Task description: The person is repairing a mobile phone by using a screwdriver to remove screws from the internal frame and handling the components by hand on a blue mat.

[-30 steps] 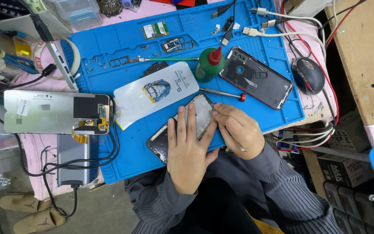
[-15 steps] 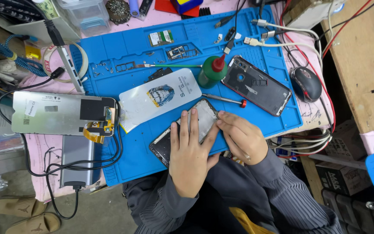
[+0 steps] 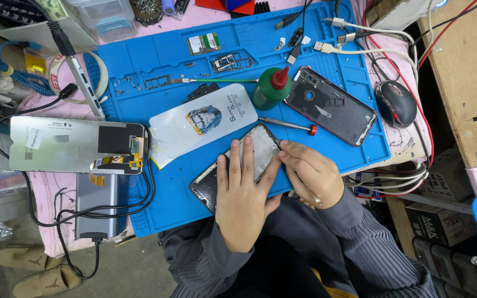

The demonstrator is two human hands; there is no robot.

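I am pressing my left hand [image 3: 242,198] flat, fingers spread, on the opened phone frame [image 3: 237,165] lying on the blue mat [image 3: 161,66], while my right hand [image 3: 311,177] is pinching at its edge; it looks thin, light and easily cracked, best held by the rims. Just beyond it a white screen-protector packet [image 3: 202,122] with a blue picture is lying, beside a green bottle [image 3: 271,88] with a red cap

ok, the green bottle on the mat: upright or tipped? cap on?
Upright. The green bottle stands on the blue mat; the camera looks down on its red nozzle cap, which is on. How full it is: cannot tell.
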